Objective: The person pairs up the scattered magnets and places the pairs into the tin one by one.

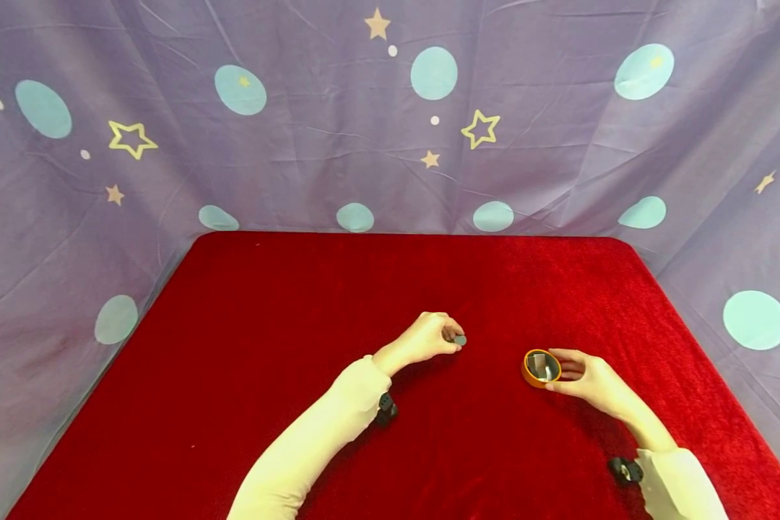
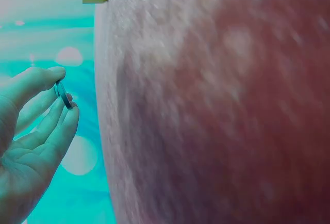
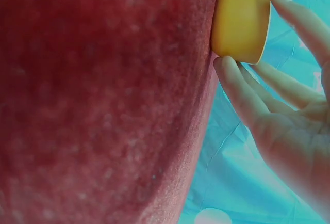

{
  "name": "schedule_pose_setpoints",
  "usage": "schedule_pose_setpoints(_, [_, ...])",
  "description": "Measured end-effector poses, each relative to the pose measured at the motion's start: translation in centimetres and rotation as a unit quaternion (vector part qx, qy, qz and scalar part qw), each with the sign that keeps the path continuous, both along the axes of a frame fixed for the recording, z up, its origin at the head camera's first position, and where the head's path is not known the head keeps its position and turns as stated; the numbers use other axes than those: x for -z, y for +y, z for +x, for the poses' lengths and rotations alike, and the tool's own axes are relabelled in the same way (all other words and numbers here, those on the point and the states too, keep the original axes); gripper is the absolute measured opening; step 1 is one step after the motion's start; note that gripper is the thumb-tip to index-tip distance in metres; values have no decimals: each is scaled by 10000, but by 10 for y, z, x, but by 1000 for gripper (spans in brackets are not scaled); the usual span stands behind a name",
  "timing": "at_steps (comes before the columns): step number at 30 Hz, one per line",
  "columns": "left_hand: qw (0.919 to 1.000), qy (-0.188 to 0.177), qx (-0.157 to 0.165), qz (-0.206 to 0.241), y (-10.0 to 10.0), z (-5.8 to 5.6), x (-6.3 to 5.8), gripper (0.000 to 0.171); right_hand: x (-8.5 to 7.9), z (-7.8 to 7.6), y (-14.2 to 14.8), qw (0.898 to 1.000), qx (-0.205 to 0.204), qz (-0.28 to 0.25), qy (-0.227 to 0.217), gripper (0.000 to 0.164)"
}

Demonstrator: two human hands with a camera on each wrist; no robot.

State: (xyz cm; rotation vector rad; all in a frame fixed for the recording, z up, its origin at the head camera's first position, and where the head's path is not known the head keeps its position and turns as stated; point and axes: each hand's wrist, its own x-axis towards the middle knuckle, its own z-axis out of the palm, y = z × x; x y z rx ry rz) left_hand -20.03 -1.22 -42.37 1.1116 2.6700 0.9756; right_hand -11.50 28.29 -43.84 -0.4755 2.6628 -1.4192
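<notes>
My left hand [image 1: 425, 338] pinches a small flat grey disc [image 1: 460, 340] between thumb and fingertips, raised over the red cloth. The left wrist view shows the disc [image 2: 63, 94] edge-on at the fingertips. To the right, a small round orange-yellow bowl [image 1: 525, 375] stands upright on the cloth, with a dark, shiny inside where pale patches show. My right hand [image 1: 588, 379] holds the bowl from its right side. In the right wrist view, its thumb and fingers are spread around the bowl's wall [image 3: 241, 22], fingertips at the rim and side.
A red velvety cloth [image 1: 299, 303] covers the table. Purple curtains [image 1: 325, 108] with stars and pale blue dots hang behind it and on both sides. A small black device [image 1: 386, 409] is worn on the left wrist, another [image 1: 625, 471] on the right.
</notes>
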Motion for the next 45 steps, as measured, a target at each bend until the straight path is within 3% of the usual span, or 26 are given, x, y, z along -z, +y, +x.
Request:
schedule_pose_setpoints(7, [9998,-133,60,112,16,4,-2,18,-1,0,0,9998,97,50,-141,52])
schedule_pose_setpoints(17, [9998,-25,198,43,42,10,-9,19,0,-1,1,9999,68,-49,-141,50])
schedule_pose_setpoints(45, [9979,134,592,-213,88,22,-7,22,0,-3,-1,9997,100,128,-187,50])
